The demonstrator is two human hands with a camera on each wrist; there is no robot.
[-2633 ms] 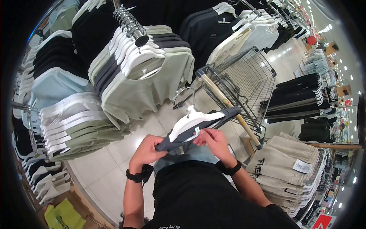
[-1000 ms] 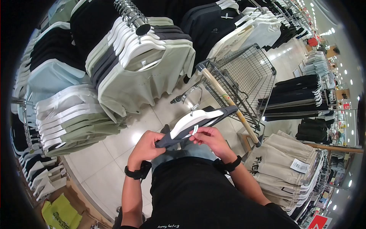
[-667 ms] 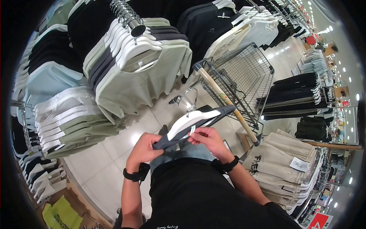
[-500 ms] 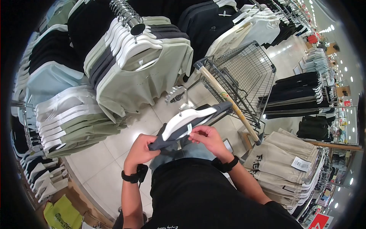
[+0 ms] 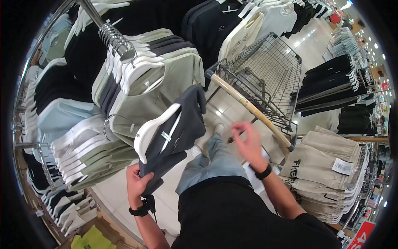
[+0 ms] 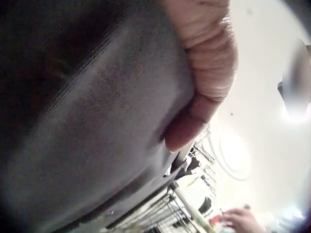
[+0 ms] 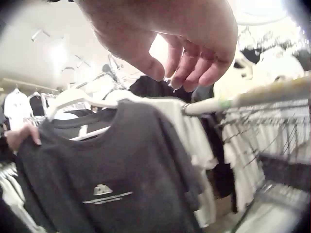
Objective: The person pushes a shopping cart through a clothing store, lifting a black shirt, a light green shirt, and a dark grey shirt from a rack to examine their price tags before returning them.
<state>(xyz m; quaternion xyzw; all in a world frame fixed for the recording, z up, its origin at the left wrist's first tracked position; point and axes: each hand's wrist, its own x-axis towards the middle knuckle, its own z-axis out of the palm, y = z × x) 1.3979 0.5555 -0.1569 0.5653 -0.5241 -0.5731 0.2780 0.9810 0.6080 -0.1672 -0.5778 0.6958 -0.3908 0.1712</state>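
Note:
A dark grey T-shirt (image 5: 186, 120) with a small chest print hangs on a white hanger (image 5: 154, 124). My left hand (image 5: 136, 182) grips its shoulder, thumb on the cloth; the left wrist view shows a finger (image 6: 209, 73) curled over the dark fabric. The shirt's print faces up in the right wrist view, below the neckline. My right hand (image 5: 250, 143) is in the air to the right of the shirt, apart from it, fingers loosely bent and holding nothing. In the right wrist view those fingers (image 7: 194, 68) hang above the shirt.
A wire shopping cart (image 5: 265, 70) with a light-coloured handle (image 5: 248, 108) stands ahead to the right. Pale green shirts (image 5: 166, 79) hang on a rack ahead. Beige trousers (image 5: 319, 162) hang at right, and a yellow-green garment (image 5: 93, 240) lies at lower left.
My left hand has swung the shirt to the left and tilted it, so its front shows. The right hand has let go of the neck label and moved away to the right.

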